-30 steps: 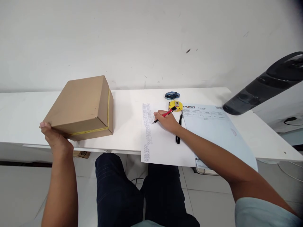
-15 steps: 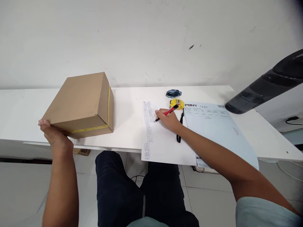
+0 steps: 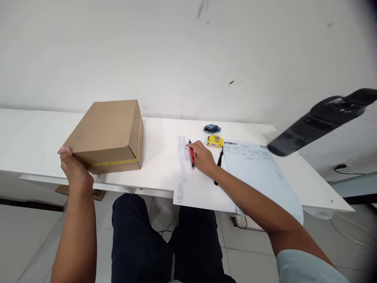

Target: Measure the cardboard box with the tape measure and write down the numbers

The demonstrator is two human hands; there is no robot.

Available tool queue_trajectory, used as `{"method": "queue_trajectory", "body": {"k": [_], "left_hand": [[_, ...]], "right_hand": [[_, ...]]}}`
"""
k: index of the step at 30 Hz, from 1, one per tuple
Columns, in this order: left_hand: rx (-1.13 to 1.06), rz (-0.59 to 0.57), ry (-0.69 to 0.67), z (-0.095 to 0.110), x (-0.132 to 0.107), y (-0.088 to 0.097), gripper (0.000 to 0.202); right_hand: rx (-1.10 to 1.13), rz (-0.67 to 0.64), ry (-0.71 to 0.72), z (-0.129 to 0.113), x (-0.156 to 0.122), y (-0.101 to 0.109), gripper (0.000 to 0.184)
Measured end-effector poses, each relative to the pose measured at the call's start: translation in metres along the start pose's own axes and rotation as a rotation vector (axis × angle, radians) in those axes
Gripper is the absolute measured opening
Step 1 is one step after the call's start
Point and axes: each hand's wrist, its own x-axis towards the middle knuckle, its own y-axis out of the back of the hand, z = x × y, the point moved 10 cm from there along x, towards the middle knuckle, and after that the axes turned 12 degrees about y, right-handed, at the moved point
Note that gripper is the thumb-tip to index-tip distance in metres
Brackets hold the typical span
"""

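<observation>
My left hand (image 3: 74,168) is closed on the near left corner of a brown cardboard box (image 3: 103,127), thumb on the edge and the other fingers partly hidden. Yellow tape runs round the lower part of the box. My right hand (image 3: 203,157) rests over a sheet of white paper (image 3: 206,196) with handwriting down its left side. Its fingers are closed at a red and black pen (image 3: 192,158), whose tip points toward the wall. Just beyond that hand sits a yellow tape measure (image 3: 215,140), with a black strap (image 3: 220,157) partly under my forearm.
A small dark blue shiny object (image 3: 212,129) lies behind the tape measure. Printed PONY sheets (image 3: 250,165) lie to the right. A dark bottle (image 3: 306,129) leans into view at the right end of the white table (image 3: 159,157), against a white wall.
The pen has turned in my right hand, from its tip down on the paper to its tip toward the wall. My left hand stays on the box. The view has shifted slightly.
</observation>
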Motion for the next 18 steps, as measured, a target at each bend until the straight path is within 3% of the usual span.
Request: {"method": "queue_trajectory", "body": {"k": [5,8,11,15,18], "left_hand": [[-0.115,0.068,0.054,0.000,-0.002,0.010,0.047],[-0.130,0.061,0.042,0.001,-0.001,0.011,0.042],[-0.128,0.053,0.048,-0.004,0.003,0.013,0.038],[-0.115,0.031,0.077,-0.010,0.008,0.013,0.032],[-0.107,0.012,0.101,-0.009,0.007,0.013,0.031]], "right_hand": [[-0.190,-0.142,-0.038,-0.001,0.005,-0.018,0.051],[-0.233,-0.179,0.007,-0.004,0.010,-0.015,0.054],[-0.321,-0.091,-0.073,0.017,0.014,0.015,0.051],[-0.411,0.077,-0.339,0.070,0.004,0.066,0.050],[-0.348,0.057,-0.414,0.094,-0.009,0.075,0.044]]}}
